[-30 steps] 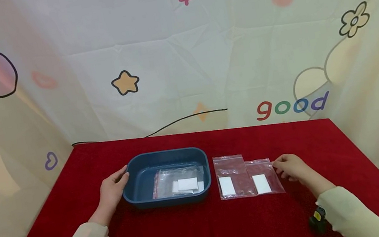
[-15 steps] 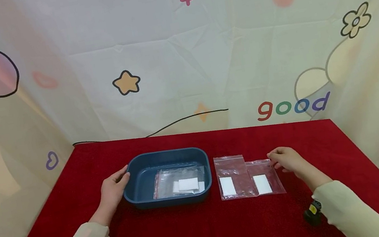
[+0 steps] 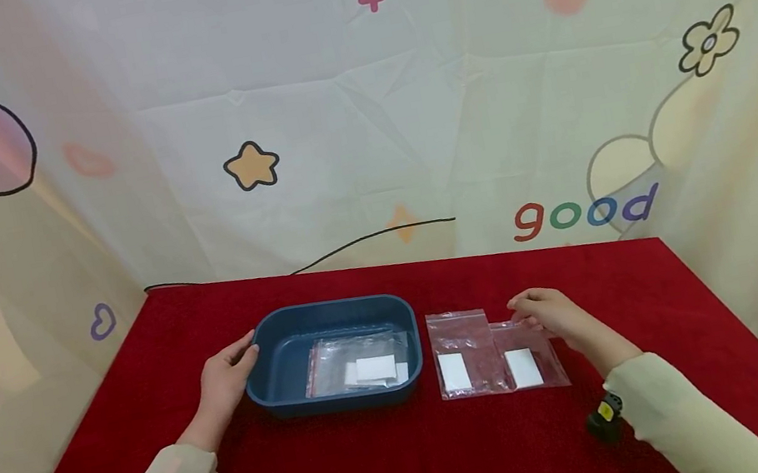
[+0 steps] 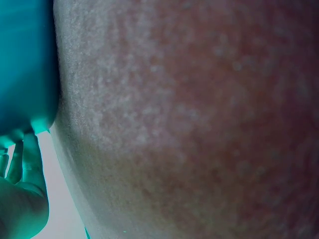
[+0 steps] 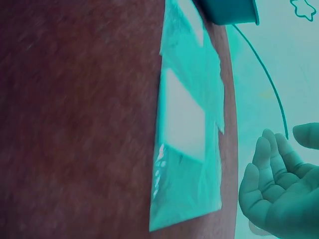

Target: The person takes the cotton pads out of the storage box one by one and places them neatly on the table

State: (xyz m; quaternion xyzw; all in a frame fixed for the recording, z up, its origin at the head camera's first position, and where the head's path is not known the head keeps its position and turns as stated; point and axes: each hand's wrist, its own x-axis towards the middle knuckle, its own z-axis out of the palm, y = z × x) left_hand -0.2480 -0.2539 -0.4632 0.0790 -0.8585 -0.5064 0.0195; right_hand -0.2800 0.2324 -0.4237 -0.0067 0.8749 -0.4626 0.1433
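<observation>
A dark blue basin [image 3: 280, 406] stands on the red cloth, with several clear zip bags [image 3: 357, 350] holding white pieces inside it. My left hand [image 3: 222, 380] touches the basin's left end with nearly straight fingers, also seen against its wall in the left wrist view. Right of the basin lie two clear zip bags, a left one [image 3: 469, 339] and a right one [image 3: 538, 344], slightly overlapping, each with a white rectangle inside. Over the top edge of the right bag is my right hand [image 3: 556, 315]. In the right wrist view its fingers are loosely bent, thumb apart, holding nothing.
Red cloth [image 3: 419, 466] covers the table. A pale printed curtain [image 3: 334, 151] hangs behind it and along both sides. Each wrist carries a small dark camera, one of them the right wrist camera [image 3: 604, 416].
My right hand has moved left, from beside the right bag's edge to over its top. The left hand, the basin and the bags have stayed in place.
</observation>
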